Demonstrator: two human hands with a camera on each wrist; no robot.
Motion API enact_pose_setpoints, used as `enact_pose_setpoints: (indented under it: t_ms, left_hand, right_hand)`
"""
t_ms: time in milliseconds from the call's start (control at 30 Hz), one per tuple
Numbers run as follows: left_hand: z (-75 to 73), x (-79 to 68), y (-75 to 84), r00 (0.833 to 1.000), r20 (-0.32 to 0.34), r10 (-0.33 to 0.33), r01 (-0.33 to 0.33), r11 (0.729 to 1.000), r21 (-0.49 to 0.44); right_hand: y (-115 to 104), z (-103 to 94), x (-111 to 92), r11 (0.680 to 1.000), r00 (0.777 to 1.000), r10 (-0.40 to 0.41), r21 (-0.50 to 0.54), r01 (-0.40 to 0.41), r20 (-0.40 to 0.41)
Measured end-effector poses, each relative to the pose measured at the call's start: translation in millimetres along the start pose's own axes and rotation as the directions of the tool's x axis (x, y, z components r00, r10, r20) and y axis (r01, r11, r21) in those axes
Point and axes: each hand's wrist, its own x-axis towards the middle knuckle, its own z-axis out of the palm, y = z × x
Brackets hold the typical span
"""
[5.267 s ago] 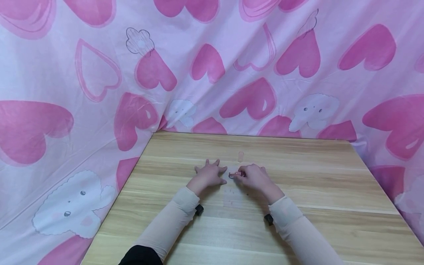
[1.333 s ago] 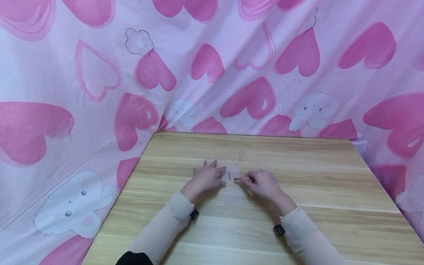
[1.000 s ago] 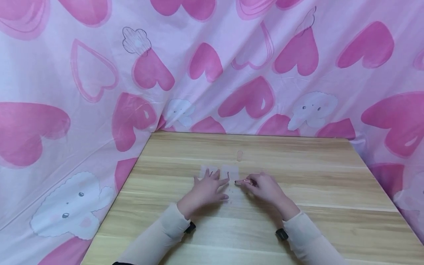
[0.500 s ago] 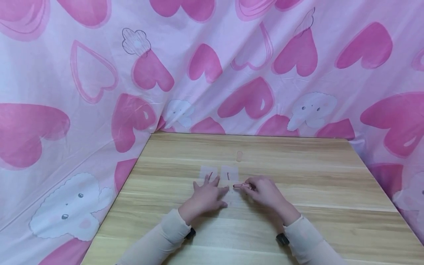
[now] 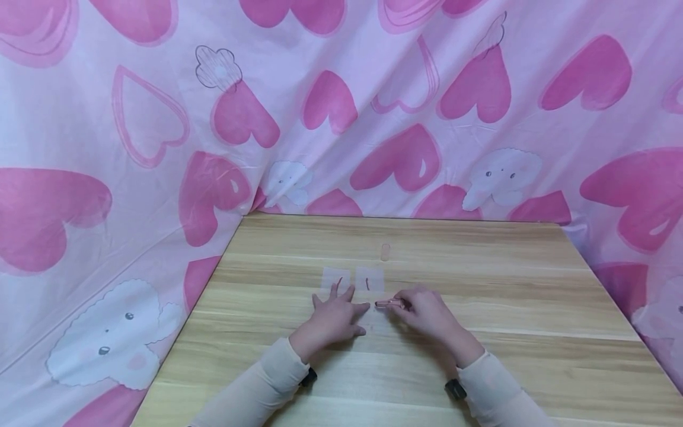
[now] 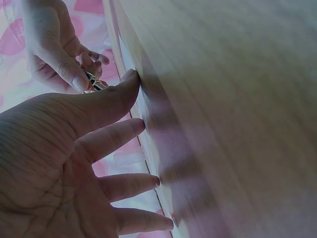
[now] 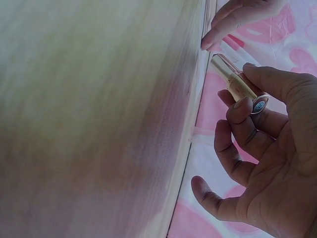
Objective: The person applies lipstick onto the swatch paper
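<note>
My right hand (image 5: 429, 314) pinches a slim gold lipstick (image 7: 232, 79) between thumb and fingers. Its tip points left, low over the table close to the left hand's fingertips. My left hand (image 5: 333, 317) lies palm down with fingers spread and fingertips at the table; the left wrist view shows the left palm (image 6: 44, 168) from below. Just beyond the left fingers lie two thin pale paper squares, the left square (image 5: 329, 274) and the right square (image 5: 376, 277), each with a short red stroke. Between the hands is a faint sheet with small specks, partly hidden by the left hand.
A small clear pinkish piece with rounded ends (image 5: 385, 252) lies farther back on the wood-grain table (image 5: 480, 267). A pink heart-patterned cloth (image 5: 341, 166) hangs behind and beside the table. A dark camera (image 5: 455, 389) sits at the right wrist.
The lipstick was over the right paper square, which now bares a red stroke. Both hands have since moved nearer to me, the left one uncovering the left square.
</note>
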Motion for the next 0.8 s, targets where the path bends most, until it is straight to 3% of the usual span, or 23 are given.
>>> enact_pose_setpoints:
  t_ms: [267, 800]
  left_hand:
    - [1.4, 1.0, -1.5, 1.0, 0.007, -0.003, 0.004, 0.999, -0.046]
    - [1.6, 1.2, -2.2, 1.0, 0.013, -0.002, 0.002, 0.999, -0.046]
  right_hand:
    - [-2.2, -0.1, -1.3, 1.0, 1.0, -0.005, 0.008, 0.005, 0.004]
    - [-5.0, 1.4, -2.8, 1.0, 0.999, 0.02, 0.012, -0.021, 0.037]
